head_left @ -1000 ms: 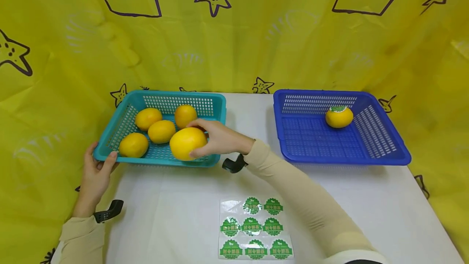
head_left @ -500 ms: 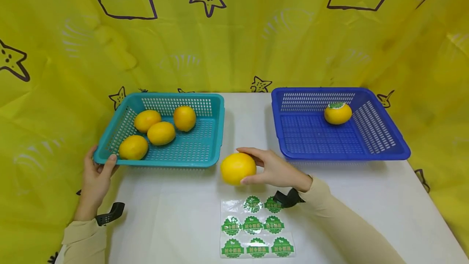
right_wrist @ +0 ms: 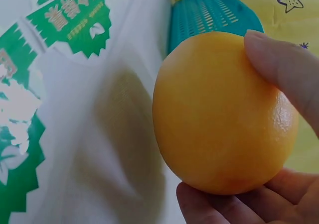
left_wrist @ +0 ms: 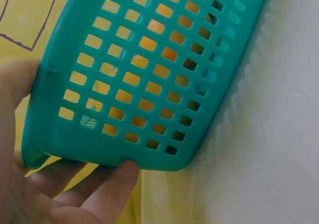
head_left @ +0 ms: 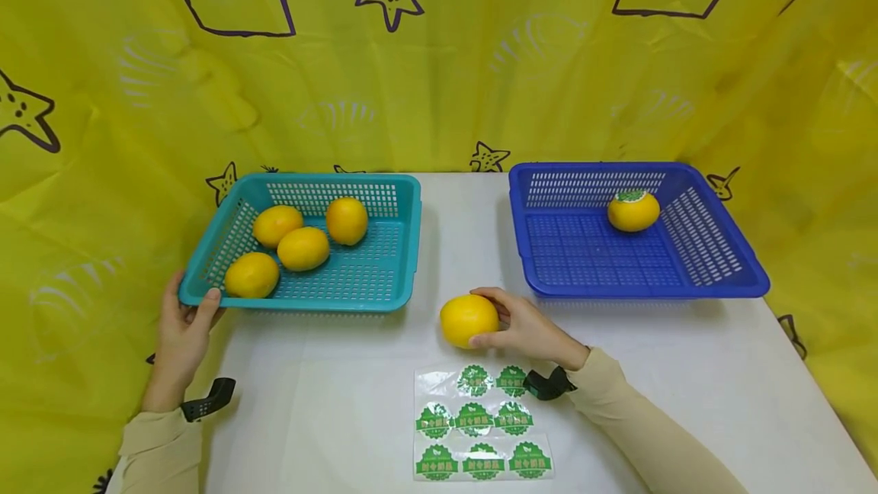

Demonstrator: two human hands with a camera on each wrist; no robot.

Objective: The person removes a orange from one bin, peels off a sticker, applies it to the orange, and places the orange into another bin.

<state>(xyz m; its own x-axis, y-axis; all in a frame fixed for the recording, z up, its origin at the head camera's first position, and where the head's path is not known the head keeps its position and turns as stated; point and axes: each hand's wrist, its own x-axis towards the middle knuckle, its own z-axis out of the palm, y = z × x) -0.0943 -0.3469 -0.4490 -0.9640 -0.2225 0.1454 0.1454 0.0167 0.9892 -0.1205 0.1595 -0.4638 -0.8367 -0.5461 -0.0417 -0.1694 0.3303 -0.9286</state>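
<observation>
Nearest the camera, on the white table, a clear sheet of green stickers is laid flat; eight round labels are seen on it. Just beyond the sheet, an orange is gripped by the right hand, with the thumb and fingers curled round its right side. In the head view it is seen low over the table, between the two baskets and just above the sticker sheet; whether it touches the cloth cannot be told. In the right wrist view the fruit is seen close up, and the stickers and a corner of the teal basket are seen behind it.

To the left, the near left corner of the teal basket is held by the left hand, the thumb laid over the rim and the fingers curled beneath, as is shown in the left wrist view. Four oranges are contained in that basket, grouped toward its left and back.

Farther right, one orange with a green sticker on top is held in the blue basket, near its back right corner. Nothing is placed between the held orange and either basket. Behind everything, a yellow cloth with drawn stars is hung.
</observation>
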